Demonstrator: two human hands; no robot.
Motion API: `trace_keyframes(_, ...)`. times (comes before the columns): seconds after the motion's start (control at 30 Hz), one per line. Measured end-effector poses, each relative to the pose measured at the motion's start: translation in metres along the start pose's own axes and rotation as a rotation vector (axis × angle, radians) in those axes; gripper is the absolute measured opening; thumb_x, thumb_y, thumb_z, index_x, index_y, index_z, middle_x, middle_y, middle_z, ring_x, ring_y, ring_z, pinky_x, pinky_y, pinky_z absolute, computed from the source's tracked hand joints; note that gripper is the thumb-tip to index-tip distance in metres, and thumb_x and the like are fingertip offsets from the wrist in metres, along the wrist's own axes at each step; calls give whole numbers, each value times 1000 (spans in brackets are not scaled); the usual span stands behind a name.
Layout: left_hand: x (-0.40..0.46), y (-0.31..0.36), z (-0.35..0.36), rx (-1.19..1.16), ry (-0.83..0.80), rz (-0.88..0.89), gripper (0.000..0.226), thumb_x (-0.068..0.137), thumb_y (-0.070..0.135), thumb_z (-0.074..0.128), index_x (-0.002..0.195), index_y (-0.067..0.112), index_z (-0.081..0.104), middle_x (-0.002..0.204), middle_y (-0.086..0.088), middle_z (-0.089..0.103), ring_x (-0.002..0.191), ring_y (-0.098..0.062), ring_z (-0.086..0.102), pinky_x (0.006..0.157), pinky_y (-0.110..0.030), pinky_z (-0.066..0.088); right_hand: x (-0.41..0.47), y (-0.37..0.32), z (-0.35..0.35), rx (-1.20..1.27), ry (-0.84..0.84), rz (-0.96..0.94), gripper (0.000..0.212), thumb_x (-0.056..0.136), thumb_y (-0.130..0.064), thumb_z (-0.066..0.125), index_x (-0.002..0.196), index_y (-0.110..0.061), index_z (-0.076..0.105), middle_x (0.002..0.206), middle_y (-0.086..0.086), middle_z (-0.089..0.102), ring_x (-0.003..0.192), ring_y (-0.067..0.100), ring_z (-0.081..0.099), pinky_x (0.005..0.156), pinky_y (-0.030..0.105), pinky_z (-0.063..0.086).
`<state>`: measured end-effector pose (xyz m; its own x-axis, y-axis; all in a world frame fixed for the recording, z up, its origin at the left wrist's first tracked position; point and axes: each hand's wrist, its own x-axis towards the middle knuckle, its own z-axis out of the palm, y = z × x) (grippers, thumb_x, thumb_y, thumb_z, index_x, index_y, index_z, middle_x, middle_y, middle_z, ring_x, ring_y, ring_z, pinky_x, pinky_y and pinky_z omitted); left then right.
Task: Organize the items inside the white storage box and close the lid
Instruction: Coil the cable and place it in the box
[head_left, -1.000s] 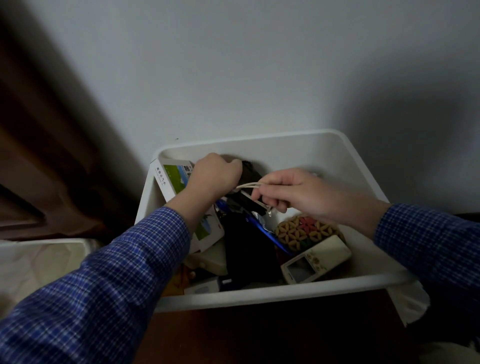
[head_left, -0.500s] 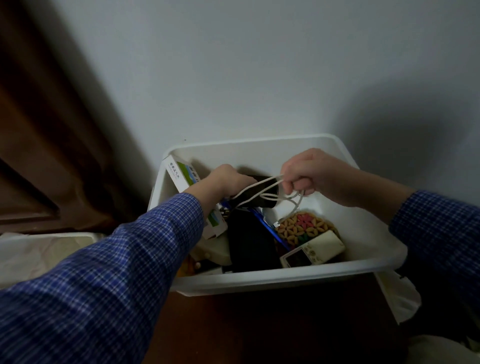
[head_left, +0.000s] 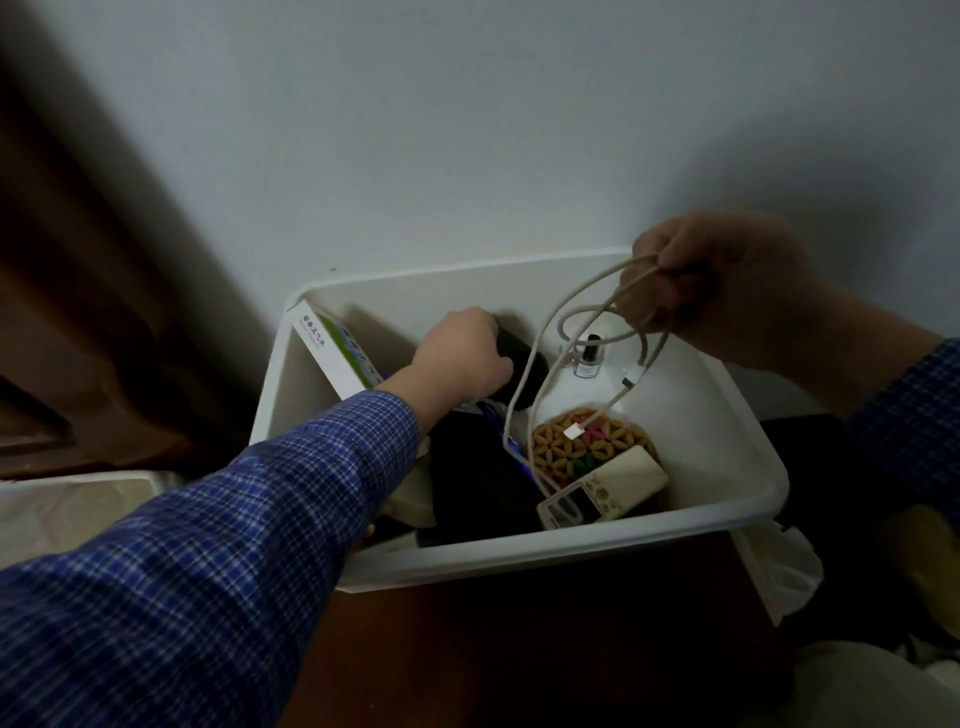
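Head view: one white plastic storage box (head_left: 519, 545) with rounded corners stands open against a pale wall. Left hand (head_left: 460, 358) reaches inside, fingers curled round one dark cylindrical object (head_left: 522, 364). Right hand (head_left: 727, 283), raised over the far rim, pinches one looped white cable (head_left: 582, 332). Inside lie one beige remote control (head_left: 605, 488), one round floral-patterned mat (head_left: 569, 449), one small bottle (head_left: 589, 358) and one green-and-white carton (head_left: 332, 353).

Dim, murky, wide-angle edge warp
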<state>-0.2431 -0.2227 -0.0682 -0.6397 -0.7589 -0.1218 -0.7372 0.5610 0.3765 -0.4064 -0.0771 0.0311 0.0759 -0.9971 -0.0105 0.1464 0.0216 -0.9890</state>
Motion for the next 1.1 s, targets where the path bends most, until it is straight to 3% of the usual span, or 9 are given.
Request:
trace_keyframes(0.13,-1,24,8,280,-46,184,13,85,20,61,79,16,51,74,1,49,70,-23,53,60,-32,46,-2,-4,1,-75,-7,22,56,51,-28,72,55,-13,19,56,10,8,60,27,5,61,43,7)
trace_keyframes(0.2,-1,26,11,347,-63,186,22,86,17,61,71,19,45,71,4,44,67,-20,51,57,-30,43,-1,-5,1,-129,5,17,25,61,-17,55,45,-15,37,49,2,16,58,25,8,58,41,9)
trace_keyframes(0.33,-4,22,8,320,-77,254,21,85,13,60,70,16,45,84,-4,55,74,-23,56,60,-34,49,2,-8,3,-245,25,-4,22,69,-19,52,52,-13,64,44,-6,27,49,16,21,48,26,23)
trace_keyframes(0.47,-18,12,-12,-14,-8,289,9,81,4,59,86,4,66,86,-7,67,84,-25,63,74,-27,50,3,-15,8,-308,20,6,28,80,-16,48,59,-11,67,47,-6,30,47,13,25,46,22,28)
trace_keyframes(0.57,-47,14,-46,-775,2,29,18,92,4,51,90,1,68,80,-12,67,78,-25,61,77,-28,48,2,-25,16,-370,-21,10,27,85,-14,48,69,-6,69,50,-6,36,47,11,27,45,23,27)
trace_keyframes(0.67,-90,12,-90,-1354,-186,86,42,101,35,37,100,1,63,85,-21,69,79,-31,67,79,-36,56,-1,-40,30,-410,-22,-11,26,89,-15,52,83,-3,74,52,0,52,43,9,33,43,20,31)
trace_keyframes(0.8,-146,24,-125,-1220,45,313,31,99,32,48,93,8,66,59,-3,49,54,-18,47,64,-32,54,-14,-69,59,-446,-27,-29,29,92,-30,54,89,-14,78,67,14,71,46,11,43,45,17,37)
trace_keyframes(1.0,-201,24,-162,-1333,346,274,27,97,25,53,74,16,64,51,6,28,48,-13,21,50,-22,41,-59,-88,95,-460,-19,-115,24,92,-31,54,82,-13,67,79,10,75,84,25,67,82,37,55)
trace_keyframes(1.1,-228,18,-155,-1281,375,210,30,95,25,53,69,19,64,53,4,31,49,-14,26,53,-23,44,-82,-84,105,-314,1,-48,18,90,-26,53,84,-9,53,83,19,75,90,37,67,74,29,58)
